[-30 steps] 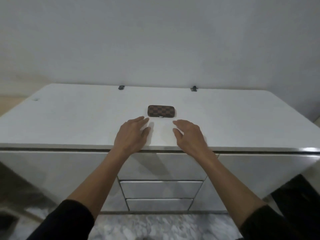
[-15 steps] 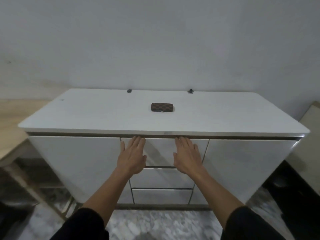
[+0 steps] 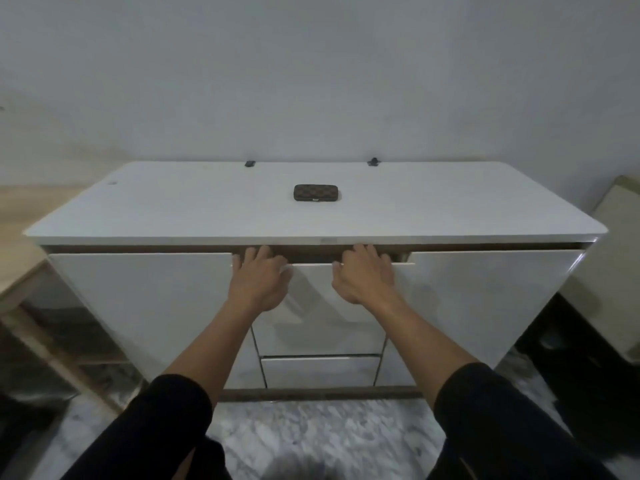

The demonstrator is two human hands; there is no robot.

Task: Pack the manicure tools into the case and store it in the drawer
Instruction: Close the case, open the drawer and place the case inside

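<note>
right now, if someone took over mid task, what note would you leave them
Left hand and right hand: fingers hooked over the top edge of the top middle drawer, holding nothing else.
Checkered manicure case: closed, lying on the white cabinet top, apart from both hands.
Done: case shut, no loose tools visible; drawer open just a crack.
Left: pull the drawer out, put the case inside, close it.

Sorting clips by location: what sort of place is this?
Probably a room at home: a white sideboard with drawers against a plain wall, marble-look floor, a small checked case on top.
</note>
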